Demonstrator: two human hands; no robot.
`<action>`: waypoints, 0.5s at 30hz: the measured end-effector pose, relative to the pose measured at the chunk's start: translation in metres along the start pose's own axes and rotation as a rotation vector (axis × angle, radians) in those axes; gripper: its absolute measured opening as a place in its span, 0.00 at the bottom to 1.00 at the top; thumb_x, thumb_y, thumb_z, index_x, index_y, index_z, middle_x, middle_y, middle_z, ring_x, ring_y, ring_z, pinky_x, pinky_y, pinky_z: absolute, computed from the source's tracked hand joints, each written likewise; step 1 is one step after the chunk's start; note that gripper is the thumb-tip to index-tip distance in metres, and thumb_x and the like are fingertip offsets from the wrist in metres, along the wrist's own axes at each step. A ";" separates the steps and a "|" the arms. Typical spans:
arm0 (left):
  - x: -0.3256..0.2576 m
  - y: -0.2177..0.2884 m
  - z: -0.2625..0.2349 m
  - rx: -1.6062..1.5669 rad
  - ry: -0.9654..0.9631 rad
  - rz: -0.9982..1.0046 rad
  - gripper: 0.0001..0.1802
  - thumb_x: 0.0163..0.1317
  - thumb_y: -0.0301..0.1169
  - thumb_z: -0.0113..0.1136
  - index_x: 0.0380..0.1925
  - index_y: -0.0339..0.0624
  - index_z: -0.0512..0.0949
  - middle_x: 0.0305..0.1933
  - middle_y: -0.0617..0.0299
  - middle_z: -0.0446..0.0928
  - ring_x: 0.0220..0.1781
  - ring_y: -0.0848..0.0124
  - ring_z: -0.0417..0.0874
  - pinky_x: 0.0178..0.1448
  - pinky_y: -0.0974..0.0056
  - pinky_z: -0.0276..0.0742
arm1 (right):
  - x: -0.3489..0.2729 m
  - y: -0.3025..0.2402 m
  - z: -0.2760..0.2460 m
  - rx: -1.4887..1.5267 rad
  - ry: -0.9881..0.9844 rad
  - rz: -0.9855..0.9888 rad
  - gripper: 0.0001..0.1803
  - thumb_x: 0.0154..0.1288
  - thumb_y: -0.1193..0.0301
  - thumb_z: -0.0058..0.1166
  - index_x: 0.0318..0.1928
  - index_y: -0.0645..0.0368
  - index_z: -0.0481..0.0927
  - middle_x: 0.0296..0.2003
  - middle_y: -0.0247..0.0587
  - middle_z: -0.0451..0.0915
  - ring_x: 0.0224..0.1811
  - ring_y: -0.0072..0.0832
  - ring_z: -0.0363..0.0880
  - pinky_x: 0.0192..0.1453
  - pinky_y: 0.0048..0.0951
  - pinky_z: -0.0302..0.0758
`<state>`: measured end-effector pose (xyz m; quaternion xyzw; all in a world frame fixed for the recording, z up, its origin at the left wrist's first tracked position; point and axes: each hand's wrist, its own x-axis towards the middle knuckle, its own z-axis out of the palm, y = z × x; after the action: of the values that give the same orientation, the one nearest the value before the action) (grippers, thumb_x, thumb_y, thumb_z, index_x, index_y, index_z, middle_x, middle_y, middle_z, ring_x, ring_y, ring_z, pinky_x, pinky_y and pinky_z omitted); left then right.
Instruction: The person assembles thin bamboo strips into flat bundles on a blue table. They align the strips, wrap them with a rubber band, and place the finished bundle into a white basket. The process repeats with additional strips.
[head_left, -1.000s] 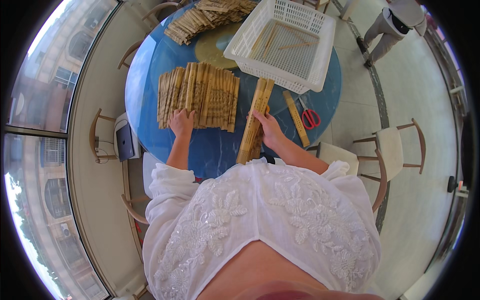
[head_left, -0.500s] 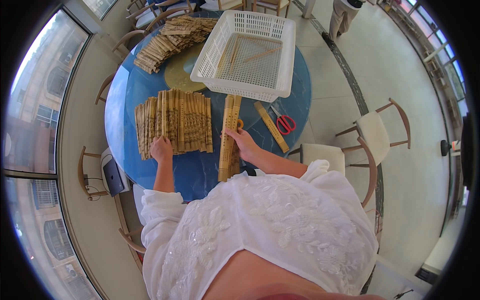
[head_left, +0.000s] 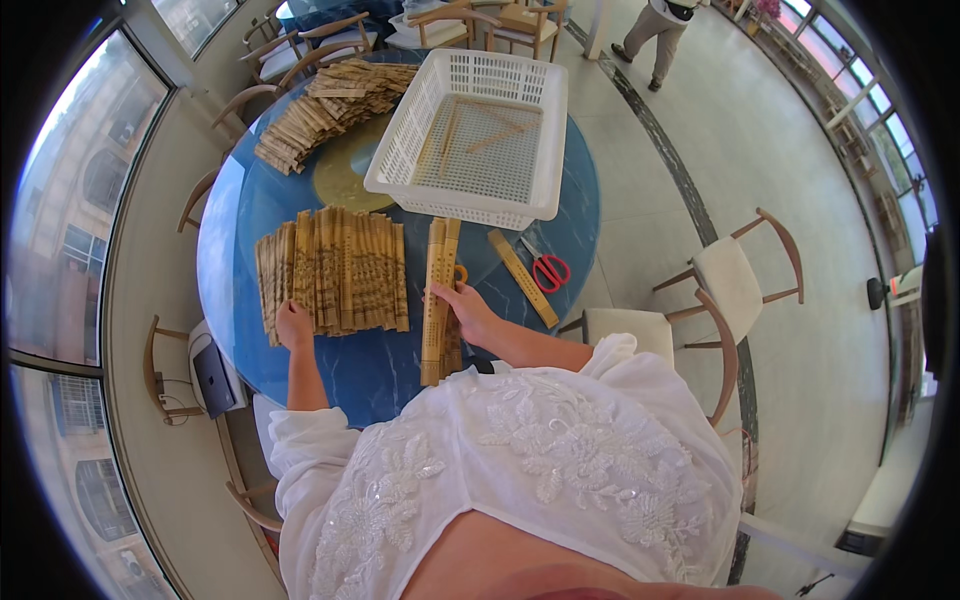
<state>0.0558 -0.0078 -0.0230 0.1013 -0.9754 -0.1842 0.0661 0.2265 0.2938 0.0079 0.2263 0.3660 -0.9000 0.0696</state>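
Note:
A row of long, narrow, yellow-brown printed packets [head_left: 345, 270] lies side by side on the blue round table, left of centre. My left hand [head_left: 294, 325] is at the row's lower left edge, its fingers pinched on the near end of a packet. Just right of the row, my right hand [head_left: 468, 312] grips a few similar packets [head_left: 435, 300], held lengthwise. An orange ring [head_left: 460, 273] shows beside them; the rest of it is hidden. Further right are a flat yellow packet [head_left: 522, 278] and red-handled scissors [head_left: 549, 272].
A white perforated plastic basket [head_left: 545, 190] stands at the back, with a few thin strips inside. Another heap of packets [head_left: 320, 110] lies at the far left of the table [head_left: 225, 290]. Wooden chairs [head_left: 735, 275] surround it. A person [head_left: 655, 40] is on the floor beyond.
My left hand has shifted slightly left along the row of packets. My right hand keeps its hold. The whole view has shifted a little, and the person in the background has stepped left.

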 end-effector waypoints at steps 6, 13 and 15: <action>-0.016 0.012 -0.009 -0.464 -0.070 -0.061 0.17 0.70 0.39 0.46 0.30 0.39 0.78 0.21 0.61 0.69 0.21 0.69 0.66 0.27 0.59 0.61 | 0.007 0.005 -0.004 -0.022 0.019 -0.024 0.15 0.62 0.61 0.58 0.43 0.56 0.74 0.37 0.36 0.79 0.39 0.26 0.77 0.43 0.34 0.75; -0.095 0.058 -0.033 -0.963 -0.284 -0.291 0.16 0.67 0.39 0.54 0.41 0.35 0.80 0.18 0.74 0.63 0.19 0.81 0.56 0.24 0.66 0.54 | 0.005 0.003 0.002 -0.031 0.025 0.009 0.15 0.62 0.61 0.58 0.43 0.57 0.75 0.38 0.37 0.79 0.40 0.27 0.77 0.44 0.35 0.74; -0.116 0.059 -0.033 -1.039 -0.360 -0.294 0.17 0.67 0.38 0.54 0.43 0.34 0.79 0.21 0.73 0.68 0.21 0.83 0.60 0.25 0.69 0.58 | 0.006 0.005 0.005 -0.023 0.042 0.028 0.15 0.62 0.62 0.58 0.43 0.57 0.75 0.38 0.37 0.79 0.40 0.27 0.77 0.44 0.35 0.74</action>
<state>0.1640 0.0607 0.0192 0.1571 -0.7284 -0.6613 -0.0862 0.2210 0.2869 0.0057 0.2496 0.3744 -0.8897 0.0768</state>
